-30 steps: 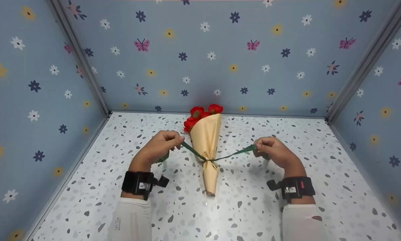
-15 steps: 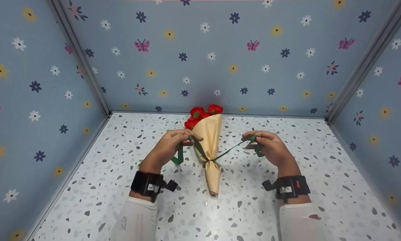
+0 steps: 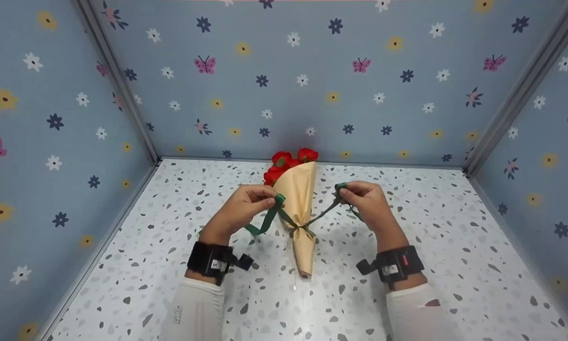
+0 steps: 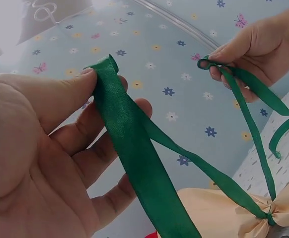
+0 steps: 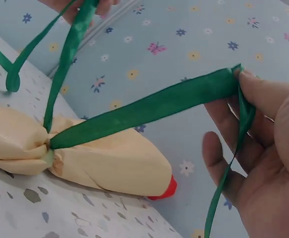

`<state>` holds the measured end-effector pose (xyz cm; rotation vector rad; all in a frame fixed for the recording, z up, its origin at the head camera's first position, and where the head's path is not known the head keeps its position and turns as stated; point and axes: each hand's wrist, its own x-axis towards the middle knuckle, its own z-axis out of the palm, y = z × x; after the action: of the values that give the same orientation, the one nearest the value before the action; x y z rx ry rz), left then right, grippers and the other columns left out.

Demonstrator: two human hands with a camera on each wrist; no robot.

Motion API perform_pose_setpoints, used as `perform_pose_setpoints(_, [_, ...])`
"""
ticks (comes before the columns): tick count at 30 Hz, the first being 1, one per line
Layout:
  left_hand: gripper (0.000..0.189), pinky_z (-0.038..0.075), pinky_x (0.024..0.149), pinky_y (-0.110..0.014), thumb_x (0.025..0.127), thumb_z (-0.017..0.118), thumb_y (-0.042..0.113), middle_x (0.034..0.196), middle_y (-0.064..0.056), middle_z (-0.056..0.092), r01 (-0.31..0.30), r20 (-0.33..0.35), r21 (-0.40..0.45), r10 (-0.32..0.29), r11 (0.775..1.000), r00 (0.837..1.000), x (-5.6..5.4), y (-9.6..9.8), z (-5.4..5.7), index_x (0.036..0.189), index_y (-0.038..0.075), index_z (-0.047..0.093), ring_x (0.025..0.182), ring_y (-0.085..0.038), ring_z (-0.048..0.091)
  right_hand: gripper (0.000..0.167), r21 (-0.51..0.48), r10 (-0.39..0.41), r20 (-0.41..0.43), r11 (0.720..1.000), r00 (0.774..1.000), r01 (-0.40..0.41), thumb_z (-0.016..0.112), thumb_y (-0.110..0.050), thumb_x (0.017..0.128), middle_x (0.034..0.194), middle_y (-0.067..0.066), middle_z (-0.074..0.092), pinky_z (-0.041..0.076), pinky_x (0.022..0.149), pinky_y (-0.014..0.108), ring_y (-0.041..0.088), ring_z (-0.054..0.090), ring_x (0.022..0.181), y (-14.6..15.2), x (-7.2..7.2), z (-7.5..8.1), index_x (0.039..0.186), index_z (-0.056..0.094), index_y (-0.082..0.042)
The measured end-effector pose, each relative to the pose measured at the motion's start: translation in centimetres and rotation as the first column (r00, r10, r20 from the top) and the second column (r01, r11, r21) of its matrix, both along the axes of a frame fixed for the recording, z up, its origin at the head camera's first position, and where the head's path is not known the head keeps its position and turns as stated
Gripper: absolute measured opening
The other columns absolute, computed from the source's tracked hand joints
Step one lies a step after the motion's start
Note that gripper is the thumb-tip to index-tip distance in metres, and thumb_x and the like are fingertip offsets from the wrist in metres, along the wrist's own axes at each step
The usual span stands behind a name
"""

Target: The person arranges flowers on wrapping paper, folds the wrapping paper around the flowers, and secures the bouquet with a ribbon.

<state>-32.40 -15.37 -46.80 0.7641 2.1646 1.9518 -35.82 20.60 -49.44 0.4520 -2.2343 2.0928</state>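
Observation:
A bouquet of red flowers (image 3: pixel 275 174) wrapped in tan paper (image 3: pixel 297 189) lies on the speckled table, blooms toward the back wall. Around its gathered waist runs a green ribbon (image 4: pixel 268 218), its two ends leading up to my hands. My left hand (image 3: pixel 246 206) pinches one end between thumb and fingers, with the ribbon folded over at the fingertips and a tail hanging down. On the other side, my right hand (image 3: pixel 366 201) pinches the second end, also bent over into a small loop, its tail dangling below. Both hands are raised above the table, either side of the bouquet.
The speckled white table (image 3: pixel 274 312) is enclosed by blue walls (image 3: pixel 284 61) printed with flowers and butterflies. Metal posts (image 3: pixel 118 80) stand at the corners. Black wrist straps with small cameras (image 3: pixel 212 263) sit on both forearms.
Both hands have come inward, nearer the bouquet, and the ribbon ends have gone from stretched sideways to folded over at the fingertips. The bouquet stays in about the same place.

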Motion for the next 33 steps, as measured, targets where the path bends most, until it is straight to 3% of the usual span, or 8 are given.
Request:
perform_pose_setpoints(9, [0.020,0.062,0.094,-0.024,0.107,0.073,-0.001,0.107,0.009,0.080,-0.044,-0.044,-0.046,0.042,0.998,0.998,-0.1,0.6,-0.2,0.123,-0.010,0.079,0.100,-0.006,0.076,0.017,0.238,-0.091,-0.037,0.966,0.995,0.097,0.094,-0.020,0.097,0.086,-0.001,0.077,0.058,0.071,0.027,0.016,0.066,0.080,-8.4,-2.5,1.8,0.097,0.078,-0.014])
perform_pose_setpoints(12, [0.019,0.061,0.089,-0.024,0.107,0.074,0.001,0.106,0.007,0.081,-0.057,-0.058,-0.058,0.054,0.997,0.997,0.0,0.7,-0.2,0.123,-0.008,0.080,0.097,-0.007,0.074,0.018,0.294,-0.088,-0.016,0.952,0.996,0.088,0.092,-0.027,0.099,0.097,0.006,0.080,0.064,0.082,0.031,0.022,0.070,0.091,-11.4,-3.7,2.8,0.104,0.081,-0.012])
perform_pose_setpoints(16, [0.019,0.059,0.085,-0.024,0.107,0.075,0.003,0.107,0.006,0.080,-0.098,-0.067,-0.068,0.093,0.993,0.993,0.0,0.7,-0.3,0.122,-0.006,0.081,0.095,-0.010,0.071,0.040,0.428,0.002,0.010,0.904,1.000,-0.006,0.074,-0.042,0.112,0.139,0.010,0.080,0.061,0.116,0.047,0.031,0.073,0.132,-13.9,-4.3,4.1,0.138,0.079,-0.012])
perform_pose_setpoints(18, [0.018,0.061,0.087,-0.024,0.107,0.076,0.004,0.108,0.004,0.081,-0.117,-0.056,-0.071,0.113,0.991,0.992,-0.1,0.7,-0.4,0.122,-0.003,0.082,0.095,-0.011,0.071,0.050,0.478,0.042,0.012,0.877,0.999,-0.042,0.063,-0.050,0.116,0.152,0.010,0.074,0.054,0.125,0.054,0.033,0.068,0.145,-14.2,-4.0,4.4,0.150,0.072,-0.014])
perform_pose_setpoints(20, [0.017,0.063,0.090,-0.025,0.107,0.077,0.005,0.109,0.001,0.082,-0.133,-0.040,-0.073,0.131,0.988,0.991,-0.2,1.1,-0.5,0.122,-0.001,0.083,0.097,-0.013,0.073,0.051,0.462,0.059,0.006,0.885,0.998,-0.056,0.058,-0.050,0.118,0.150,0.012,0.075,0.055,0.123,0.056,0.035,0.070,0.142,-13.5,-3.3,4.5,0.149,0.072,-0.012])
perform_pose_setpoints(24, [0.014,0.065,0.094,-0.029,0.105,0.080,0.006,0.110,-0.006,0.084,-0.186,-0.018,-0.084,0.185,0.979,0.983,-0.3,2.0,-0.6,0.118,0.004,0.082,0.099,-0.016,0.077,0.037,0.323,0.081,-0.037,0.944,0.996,-0.065,0.063,-0.040,0.118,0.113,0.016,0.081,0.069,0.097,0.046,0.033,0.079,0.098,-11.3,-1.4,4.1,0.123,0.079,-0.007])
perform_pose_setpoints(27, [0.017,0.066,0.096,-0.031,0.104,0.081,0.006,0.111,-0.007,0.084,-0.233,0.001,-0.103,0.234,0.967,0.972,-0.4,2.8,-0.6,0.120,0.007,0.075,0.102,-0.018,0.079,0.028,0.283,0.142,-0.066,0.952,0.988,-0.118,0.070,-0.032,0.115,0.098,0.016,0.077,0.065,0.076,0.035,0.027,0.070,0.077,-9.8,0.2,3.6,0.115,0.080,-0.005])
perform_pose_setpoints(33, [0.028,0.067,0.101,-0.037,0.105,0.080,0.005,0.114,-0.007,0.086,-0.264,0.041,-0.138,0.272,0.955,0.962,-0.4,3.8,-0.7,0.126,0.013,0.064,0.107,-0.020,0.081,0.029,0.356,0.173,-0.043,0.923,0.984,-0.146,0.080,-0.032,0.109,0.105,0.009,0.081,0.061,0.072,0.028,0.017,0.071,0.086,-8.4,2.1,2.5,0.127,0.083,-0.010])
